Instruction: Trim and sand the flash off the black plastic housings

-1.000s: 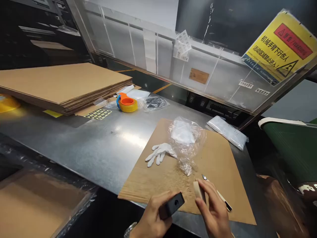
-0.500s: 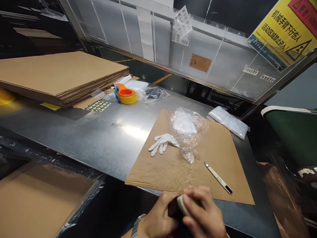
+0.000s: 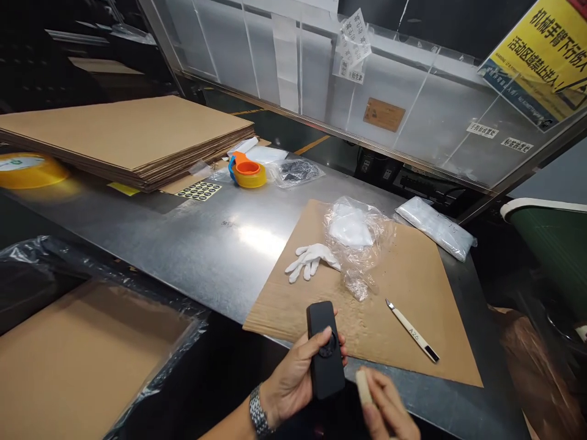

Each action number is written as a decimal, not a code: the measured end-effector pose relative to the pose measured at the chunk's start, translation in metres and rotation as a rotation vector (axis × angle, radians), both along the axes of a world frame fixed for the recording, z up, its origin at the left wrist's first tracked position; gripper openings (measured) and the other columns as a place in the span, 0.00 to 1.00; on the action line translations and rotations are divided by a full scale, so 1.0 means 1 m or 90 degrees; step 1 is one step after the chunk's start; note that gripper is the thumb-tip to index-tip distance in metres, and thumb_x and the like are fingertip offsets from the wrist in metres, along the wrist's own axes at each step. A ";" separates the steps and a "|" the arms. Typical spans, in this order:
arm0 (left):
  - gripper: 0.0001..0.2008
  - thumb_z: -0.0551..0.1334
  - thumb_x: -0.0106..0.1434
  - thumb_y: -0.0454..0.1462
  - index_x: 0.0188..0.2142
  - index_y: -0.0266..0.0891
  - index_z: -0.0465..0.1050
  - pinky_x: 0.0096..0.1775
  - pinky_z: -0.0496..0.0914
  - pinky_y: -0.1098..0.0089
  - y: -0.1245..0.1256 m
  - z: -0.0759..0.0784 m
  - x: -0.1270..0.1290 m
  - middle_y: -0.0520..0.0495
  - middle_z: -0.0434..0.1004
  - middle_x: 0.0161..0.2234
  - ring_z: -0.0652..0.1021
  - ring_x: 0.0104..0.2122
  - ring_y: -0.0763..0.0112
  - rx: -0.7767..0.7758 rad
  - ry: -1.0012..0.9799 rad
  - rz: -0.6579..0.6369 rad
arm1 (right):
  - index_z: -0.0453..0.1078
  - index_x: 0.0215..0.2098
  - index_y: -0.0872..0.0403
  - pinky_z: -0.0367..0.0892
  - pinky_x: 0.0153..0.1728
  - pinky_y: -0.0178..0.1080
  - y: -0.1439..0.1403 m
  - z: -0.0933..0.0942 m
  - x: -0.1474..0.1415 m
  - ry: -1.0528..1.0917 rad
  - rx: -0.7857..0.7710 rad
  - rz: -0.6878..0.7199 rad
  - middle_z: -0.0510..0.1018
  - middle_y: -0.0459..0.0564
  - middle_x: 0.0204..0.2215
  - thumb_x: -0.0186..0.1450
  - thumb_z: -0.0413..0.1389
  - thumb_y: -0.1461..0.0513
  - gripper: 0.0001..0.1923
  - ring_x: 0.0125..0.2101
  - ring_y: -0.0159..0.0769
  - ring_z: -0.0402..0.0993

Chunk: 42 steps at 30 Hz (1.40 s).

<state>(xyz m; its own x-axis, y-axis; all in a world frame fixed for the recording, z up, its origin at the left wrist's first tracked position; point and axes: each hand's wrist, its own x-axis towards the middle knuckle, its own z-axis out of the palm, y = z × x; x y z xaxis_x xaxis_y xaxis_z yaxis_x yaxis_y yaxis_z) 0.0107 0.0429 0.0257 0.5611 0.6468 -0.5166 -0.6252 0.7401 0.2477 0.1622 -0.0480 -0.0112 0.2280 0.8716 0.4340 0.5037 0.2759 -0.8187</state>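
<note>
My left hand (image 3: 290, 384), with a metal watch band at the wrist, is wrapped round a black oblong device (image 3: 328, 377). The thumb lies across its face by a round dial-like part. Just to the right, my right hand (image 3: 389, 406) pinches a small cream-coloured block (image 3: 364, 388), apart from the device; its material I cannot tell. Beyond both hands a cardboard sheet (image 3: 413, 293) covers part of the bench. On it lie a white glove (image 3: 312, 260), a clear plastic bag (image 3: 353, 229) with white contents and a pale-handled craft knife (image 3: 413, 331).
A stack of cardboard (image 3: 137, 131) stands on the metal bench (image 3: 197, 244) at the left, near an orange tape dispenser (image 3: 247, 171) and a tape roll (image 3: 32, 170). A plastic-wrapped packet (image 3: 438, 229) rests at the right edge. An open lined carton (image 3: 92, 360) stands lower left.
The device has come up into view in my left hand, its face showing. My right hand with the cream block has moved off it, down and right. The view has shifted slightly.
</note>
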 end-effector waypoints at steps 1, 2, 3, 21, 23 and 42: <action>0.13 0.60 0.59 0.43 0.35 0.33 0.72 0.34 0.71 0.70 -0.003 0.000 0.001 0.45 0.77 0.27 0.77 0.26 0.71 -0.005 0.022 -0.039 | 0.69 0.50 0.50 0.72 0.38 0.39 0.004 0.009 0.003 -0.024 0.004 -0.015 0.74 0.54 0.43 0.64 0.53 0.61 0.16 0.41 0.40 0.73; 0.22 0.57 0.59 0.50 0.32 0.31 0.73 0.28 0.70 0.71 -0.006 0.001 0.002 0.43 0.76 0.25 0.77 0.23 0.71 -0.005 0.038 -0.096 | 0.68 0.51 0.50 0.71 0.40 0.40 0.010 0.019 0.004 -0.054 0.017 -0.010 0.72 0.55 0.45 0.64 0.53 0.63 0.17 0.44 0.41 0.71; 0.28 0.53 0.58 0.56 0.31 0.30 0.73 0.24 0.69 0.73 -0.010 0.001 0.004 0.42 0.75 0.23 0.76 0.20 0.70 0.003 0.055 -0.154 | 0.67 0.52 0.50 0.71 0.41 0.41 0.017 0.029 0.005 -0.089 0.035 0.024 0.70 0.55 0.47 0.63 0.52 0.65 0.19 0.46 0.41 0.69; 0.25 0.49 0.63 0.51 0.50 0.38 0.70 0.46 0.63 0.72 -0.022 -0.009 0.012 0.45 0.77 0.42 0.75 0.41 0.68 0.072 0.110 -0.087 | 0.66 0.50 0.56 0.69 0.37 0.43 0.035 0.058 -0.024 -0.365 -0.018 0.204 0.70 0.57 0.40 0.61 0.50 0.70 0.18 0.39 0.39 0.67; 0.27 0.50 0.61 0.53 0.51 0.39 0.68 0.38 0.67 0.70 -0.019 -0.012 0.013 0.45 0.78 0.37 0.77 0.35 0.66 0.006 0.047 -0.112 | 0.67 0.49 0.55 0.69 0.36 0.42 0.023 0.052 -0.033 -0.356 0.007 0.218 0.71 0.56 0.38 0.60 0.51 0.70 0.18 0.37 0.38 0.69; 0.17 0.58 0.57 0.49 0.27 0.36 0.63 0.38 0.67 0.64 -0.020 -0.009 0.023 0.53 0.70 0.22 0.76 0.29 0.67 -0.349 -0.307 -0.045 | 0.70 0.45 0.42 0.74 0.34 0.46 -0.022 0.009 -0.040 -0.338 0.132 0.036 0.76 0.49 0.34 0.58 0.58 0.63 0.17 0.36 0.42 0.74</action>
